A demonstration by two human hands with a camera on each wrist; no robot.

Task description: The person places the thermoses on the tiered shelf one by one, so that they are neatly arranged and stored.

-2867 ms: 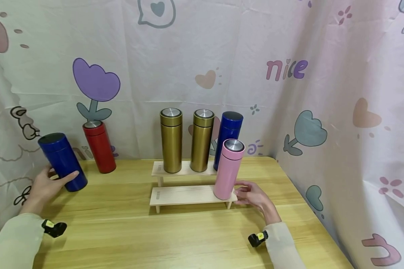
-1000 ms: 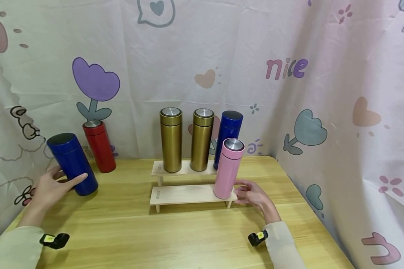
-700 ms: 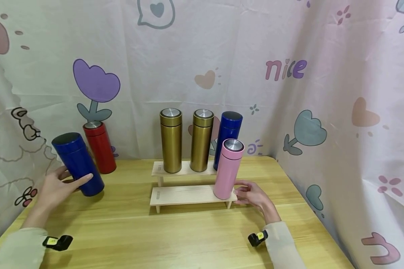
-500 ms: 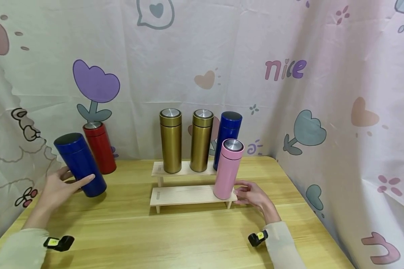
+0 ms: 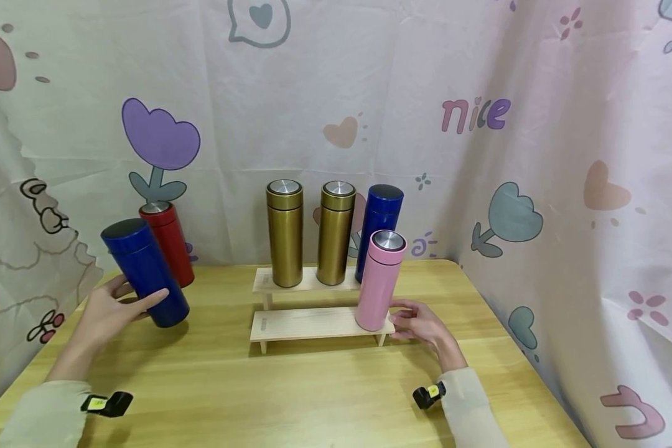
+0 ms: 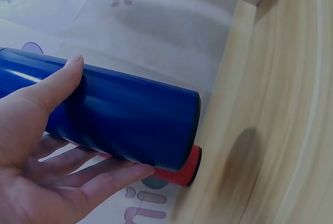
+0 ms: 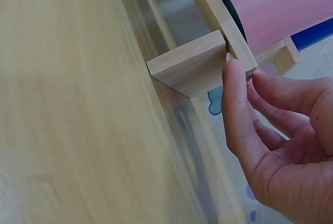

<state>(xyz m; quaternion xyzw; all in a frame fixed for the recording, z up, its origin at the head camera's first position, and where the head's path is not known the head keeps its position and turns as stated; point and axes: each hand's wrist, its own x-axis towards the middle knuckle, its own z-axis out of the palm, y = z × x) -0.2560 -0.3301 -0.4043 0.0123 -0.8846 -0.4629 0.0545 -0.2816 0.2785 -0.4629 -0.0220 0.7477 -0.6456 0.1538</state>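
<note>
My left hand [image 5: 107, 314] grips a blue thermos bottle [image 5: 148, 274] low on its body, thumb across the front. In the left wrist view the bottle [image 6: 130, 115] hangs above the table, its shadow separate from its base. Just behind it stands a red thermos [image 5: 173, 246], partly covered by the blue one. My right hand [image 5: 422, 326] pinches the right end of the lower board of a two-step wooden stand [image 5: 308, 325]; the right wrist view has thumb and fingers around the board's corner [image 7: 244, 63]. A pink thermos [image 5: 379, 283] stands on that board beside the hand.
The stand's upper board [image 5: 263, 281] carries two gold thermoses, left [image 5: 285, 242] and middle [image 5: 336, 242], and a second blue thermos [image 5: 381, 208] at right, partly behind the pink one. A printed curtain [image 5: 229, 124] hangs along the table's [image 5: 291, 398] back and sides.
My left hand has carried the blue thermos to the right, and it now overlaps the red one in the head view. The right hand and the stand have stayed in place.
</note>
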